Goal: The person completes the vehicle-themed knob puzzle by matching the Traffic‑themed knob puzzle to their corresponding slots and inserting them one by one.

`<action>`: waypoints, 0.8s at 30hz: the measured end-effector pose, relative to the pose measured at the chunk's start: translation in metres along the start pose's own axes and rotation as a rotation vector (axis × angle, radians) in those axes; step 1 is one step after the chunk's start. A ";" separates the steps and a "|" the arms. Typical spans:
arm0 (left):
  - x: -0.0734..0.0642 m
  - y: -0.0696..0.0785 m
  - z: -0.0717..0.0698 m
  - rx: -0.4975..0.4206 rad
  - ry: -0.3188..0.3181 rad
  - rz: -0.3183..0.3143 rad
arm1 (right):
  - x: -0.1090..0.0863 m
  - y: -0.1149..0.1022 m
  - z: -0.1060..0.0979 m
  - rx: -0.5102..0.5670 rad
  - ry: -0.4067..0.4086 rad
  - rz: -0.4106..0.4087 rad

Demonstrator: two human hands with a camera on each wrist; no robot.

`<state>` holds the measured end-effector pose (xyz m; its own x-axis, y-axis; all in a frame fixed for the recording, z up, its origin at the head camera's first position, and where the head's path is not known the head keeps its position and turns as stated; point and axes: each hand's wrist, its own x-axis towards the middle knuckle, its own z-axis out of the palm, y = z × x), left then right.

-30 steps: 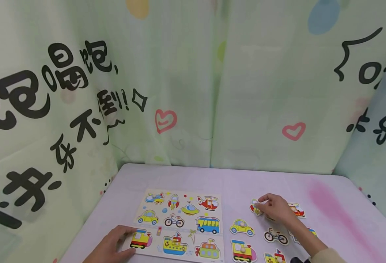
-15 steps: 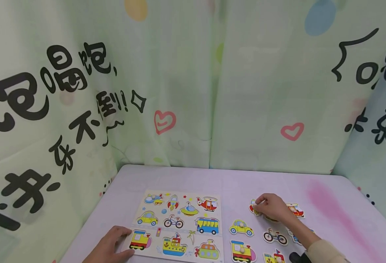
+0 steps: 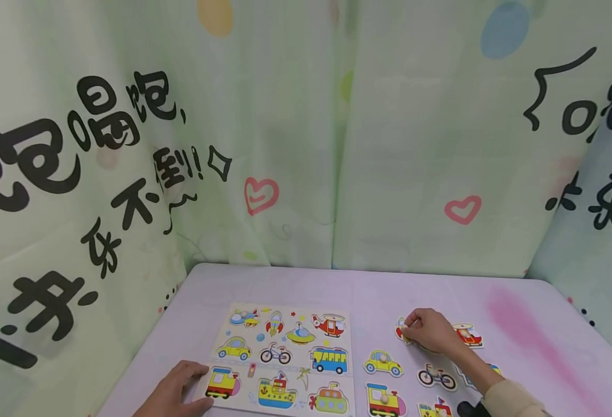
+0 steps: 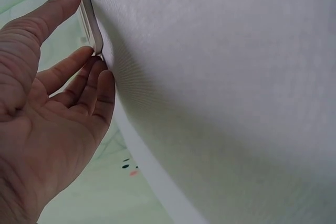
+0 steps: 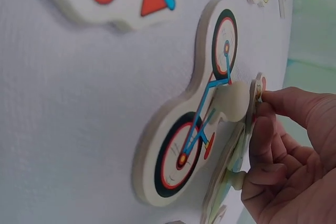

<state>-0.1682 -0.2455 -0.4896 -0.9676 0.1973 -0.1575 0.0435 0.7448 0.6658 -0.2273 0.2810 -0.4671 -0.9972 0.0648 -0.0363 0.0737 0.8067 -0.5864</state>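
My right hand (image 3: 431, 330) pinches the rocket puzzle piece (image 3: 400, 329) between thumb and forefinger, at the far side of the loose pieces. In the right wrist view the fingertips meet that rocket's edge, and another knobbed piece (image 5: 223, 182) lies just under the curled fingers. Nearer the camera there is the bicycle piece (image 5: 184, 124) with its wooden knob. My left hand (image 3: 175, 388) holds the puzzle board (image 3: 345, 370) at its near left corner, thumb and forefinger on its two edges. Printed vehicles fill the board. In the left wrist view the fingertips touch the board's edge (image 4: 90, 19).
Right of the board lie the yellow car piece (image 3: 383, 363), the train piece (image 3: 384, 399), the ship piece (image 3: 433, 410) and the helicopter piece (image 3: 467, 335). The right forearm partly covers the blue bus piece (image 3: 465, 376). A printed curtain (image 3: 389, 145) stands behind the table (image 3: 379, 289).
The right hand has shifted very slightly left, its fingers still on the rocket piece. The left hand has moved slightly left along the board's edge. The view has tilted a little.
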 end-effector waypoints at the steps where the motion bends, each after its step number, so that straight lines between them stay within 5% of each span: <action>1: 0.000 0.000 0.000 0.000 0.002 -0.001 | 0.000 0.000 0.001 0.000 0.002 0.002; 12: 0.001 0.001 0.002 -0.009 0.012 -0.032 | -0.002 0.003 0.006 0.074 0.048 -0.003; 24: 0.002 0.003 0.003 -0.004 0.020 -0.054 | -0.013 -0.016 0.002 0.425 -0.011 0.134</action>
<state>-0.1690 -0.2413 -0.4900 -0.9734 0.1440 -0.1781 -0.0095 0.7516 0.6595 -0.2150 0.2663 -0.4586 -0.9793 0.1446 -0.1417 0.1945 0.4784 -0.8563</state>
